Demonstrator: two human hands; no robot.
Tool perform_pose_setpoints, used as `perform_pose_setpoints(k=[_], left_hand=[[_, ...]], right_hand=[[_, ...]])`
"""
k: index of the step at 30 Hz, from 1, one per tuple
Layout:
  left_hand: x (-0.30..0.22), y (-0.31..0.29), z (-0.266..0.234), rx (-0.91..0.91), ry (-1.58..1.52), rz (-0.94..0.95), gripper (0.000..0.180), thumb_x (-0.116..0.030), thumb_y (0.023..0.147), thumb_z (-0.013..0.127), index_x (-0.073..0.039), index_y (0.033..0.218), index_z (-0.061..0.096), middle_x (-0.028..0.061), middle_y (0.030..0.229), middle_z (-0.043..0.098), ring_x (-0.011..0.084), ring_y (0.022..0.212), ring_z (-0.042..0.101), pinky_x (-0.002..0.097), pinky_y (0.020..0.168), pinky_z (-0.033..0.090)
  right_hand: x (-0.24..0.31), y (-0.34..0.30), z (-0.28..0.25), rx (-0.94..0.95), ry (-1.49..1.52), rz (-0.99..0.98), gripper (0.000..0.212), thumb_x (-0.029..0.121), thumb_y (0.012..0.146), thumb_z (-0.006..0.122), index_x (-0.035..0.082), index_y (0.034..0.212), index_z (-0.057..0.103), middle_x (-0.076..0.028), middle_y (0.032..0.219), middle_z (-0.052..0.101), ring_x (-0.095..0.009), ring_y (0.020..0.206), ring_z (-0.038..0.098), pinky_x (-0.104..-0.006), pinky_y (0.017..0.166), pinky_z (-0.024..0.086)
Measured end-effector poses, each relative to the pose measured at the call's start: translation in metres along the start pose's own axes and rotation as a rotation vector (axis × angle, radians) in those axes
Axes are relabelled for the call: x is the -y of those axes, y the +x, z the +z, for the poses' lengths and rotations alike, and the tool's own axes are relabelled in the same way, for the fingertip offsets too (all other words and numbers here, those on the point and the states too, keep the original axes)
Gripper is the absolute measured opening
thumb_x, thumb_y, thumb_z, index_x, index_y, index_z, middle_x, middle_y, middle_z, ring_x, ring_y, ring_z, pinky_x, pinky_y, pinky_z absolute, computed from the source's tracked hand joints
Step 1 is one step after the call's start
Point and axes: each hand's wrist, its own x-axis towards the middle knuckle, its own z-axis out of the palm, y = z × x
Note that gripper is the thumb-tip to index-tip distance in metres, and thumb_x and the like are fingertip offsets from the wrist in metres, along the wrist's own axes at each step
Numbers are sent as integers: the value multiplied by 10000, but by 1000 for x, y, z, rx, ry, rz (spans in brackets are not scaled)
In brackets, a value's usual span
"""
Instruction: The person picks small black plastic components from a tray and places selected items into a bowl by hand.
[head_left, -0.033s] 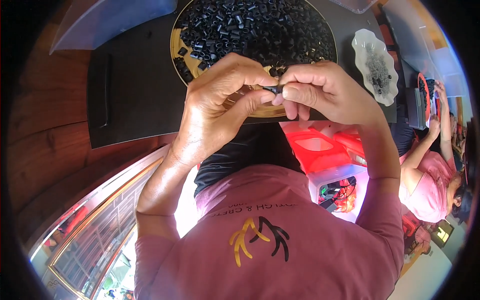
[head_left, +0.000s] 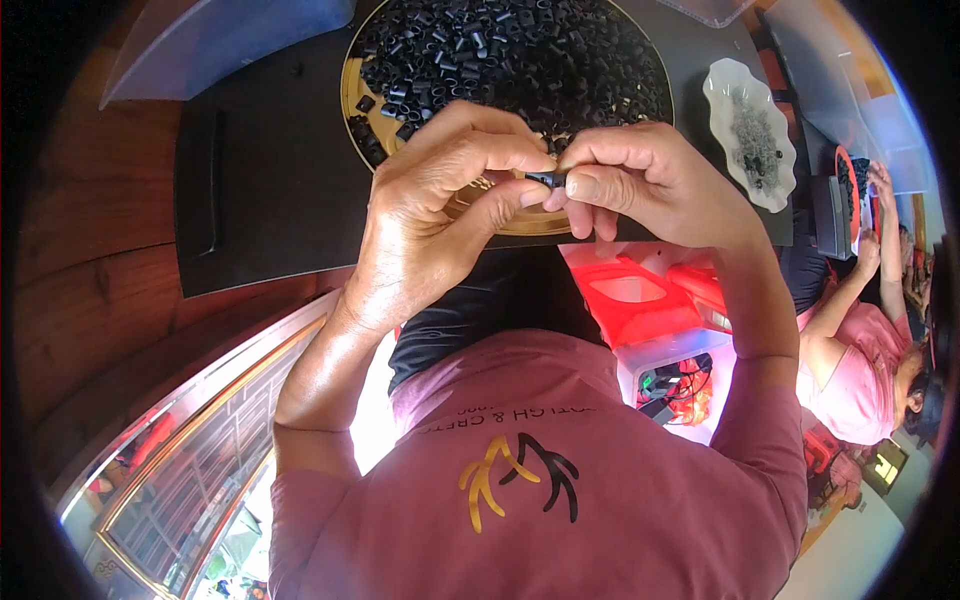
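Observation:
Between my two hands is a small black plastic piece, short and tube-like [head_left: 541, 179]. My left hand [head_left: 432, 200] pinches its left end between thumb and forefinger. The right end is gripped by my right hand [head_left: 645, 185], whose thumb and fingertips hide much of it. Both hands are raised over the near rim of a round gold tray [head_left: 352, 92]. A heap of small black tubular pieces [head_left: 500, 65] covers most of that tray.
The tray stands on a black table [head_left: 270, 170]. To its right lies a white wavy-edged dish [head_left: 722, 105] with tiny clear pieces and a few black ones. A translucent bin [head_left: 210, 50] is at the far left. A red plastic stool [head_left: 640, 300] stands below; another person [head_left: 855, 370] works at right.

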Motion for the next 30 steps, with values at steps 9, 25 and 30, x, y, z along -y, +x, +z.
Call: perform_pose_setpoints(k=[9,25,30], left_hand=[[-3,3,-1,33,52,204,172,17,801,689,10,972,667,197,1112,652,356,1162,590,424,930,525],[-12,24,-33,-57,221,204,147,43,797,702,-16,928,667,90,937,687,183,883,675,293,761,538],[-21,84,-121,-482,735,381,198,-88,870,706,-29,1059,702,31,967,706,89,866,626,227,811,488]], right_hand=[[-10,0,16,-8,410,-59,439,304,976,570,-6,1285,541,-106,1094,640,-172,924,647,-294,830,544],[-16,8,33,-185,462,-261,395,200,994,535,10,1334,469,-137,1300,546,-190,1112,586,-331,919,512],[-10,-1,8,-347,183,-139,306,181,988,548,34,1256,552,-65,1205,622,-104,991,600,-248,796,513]])
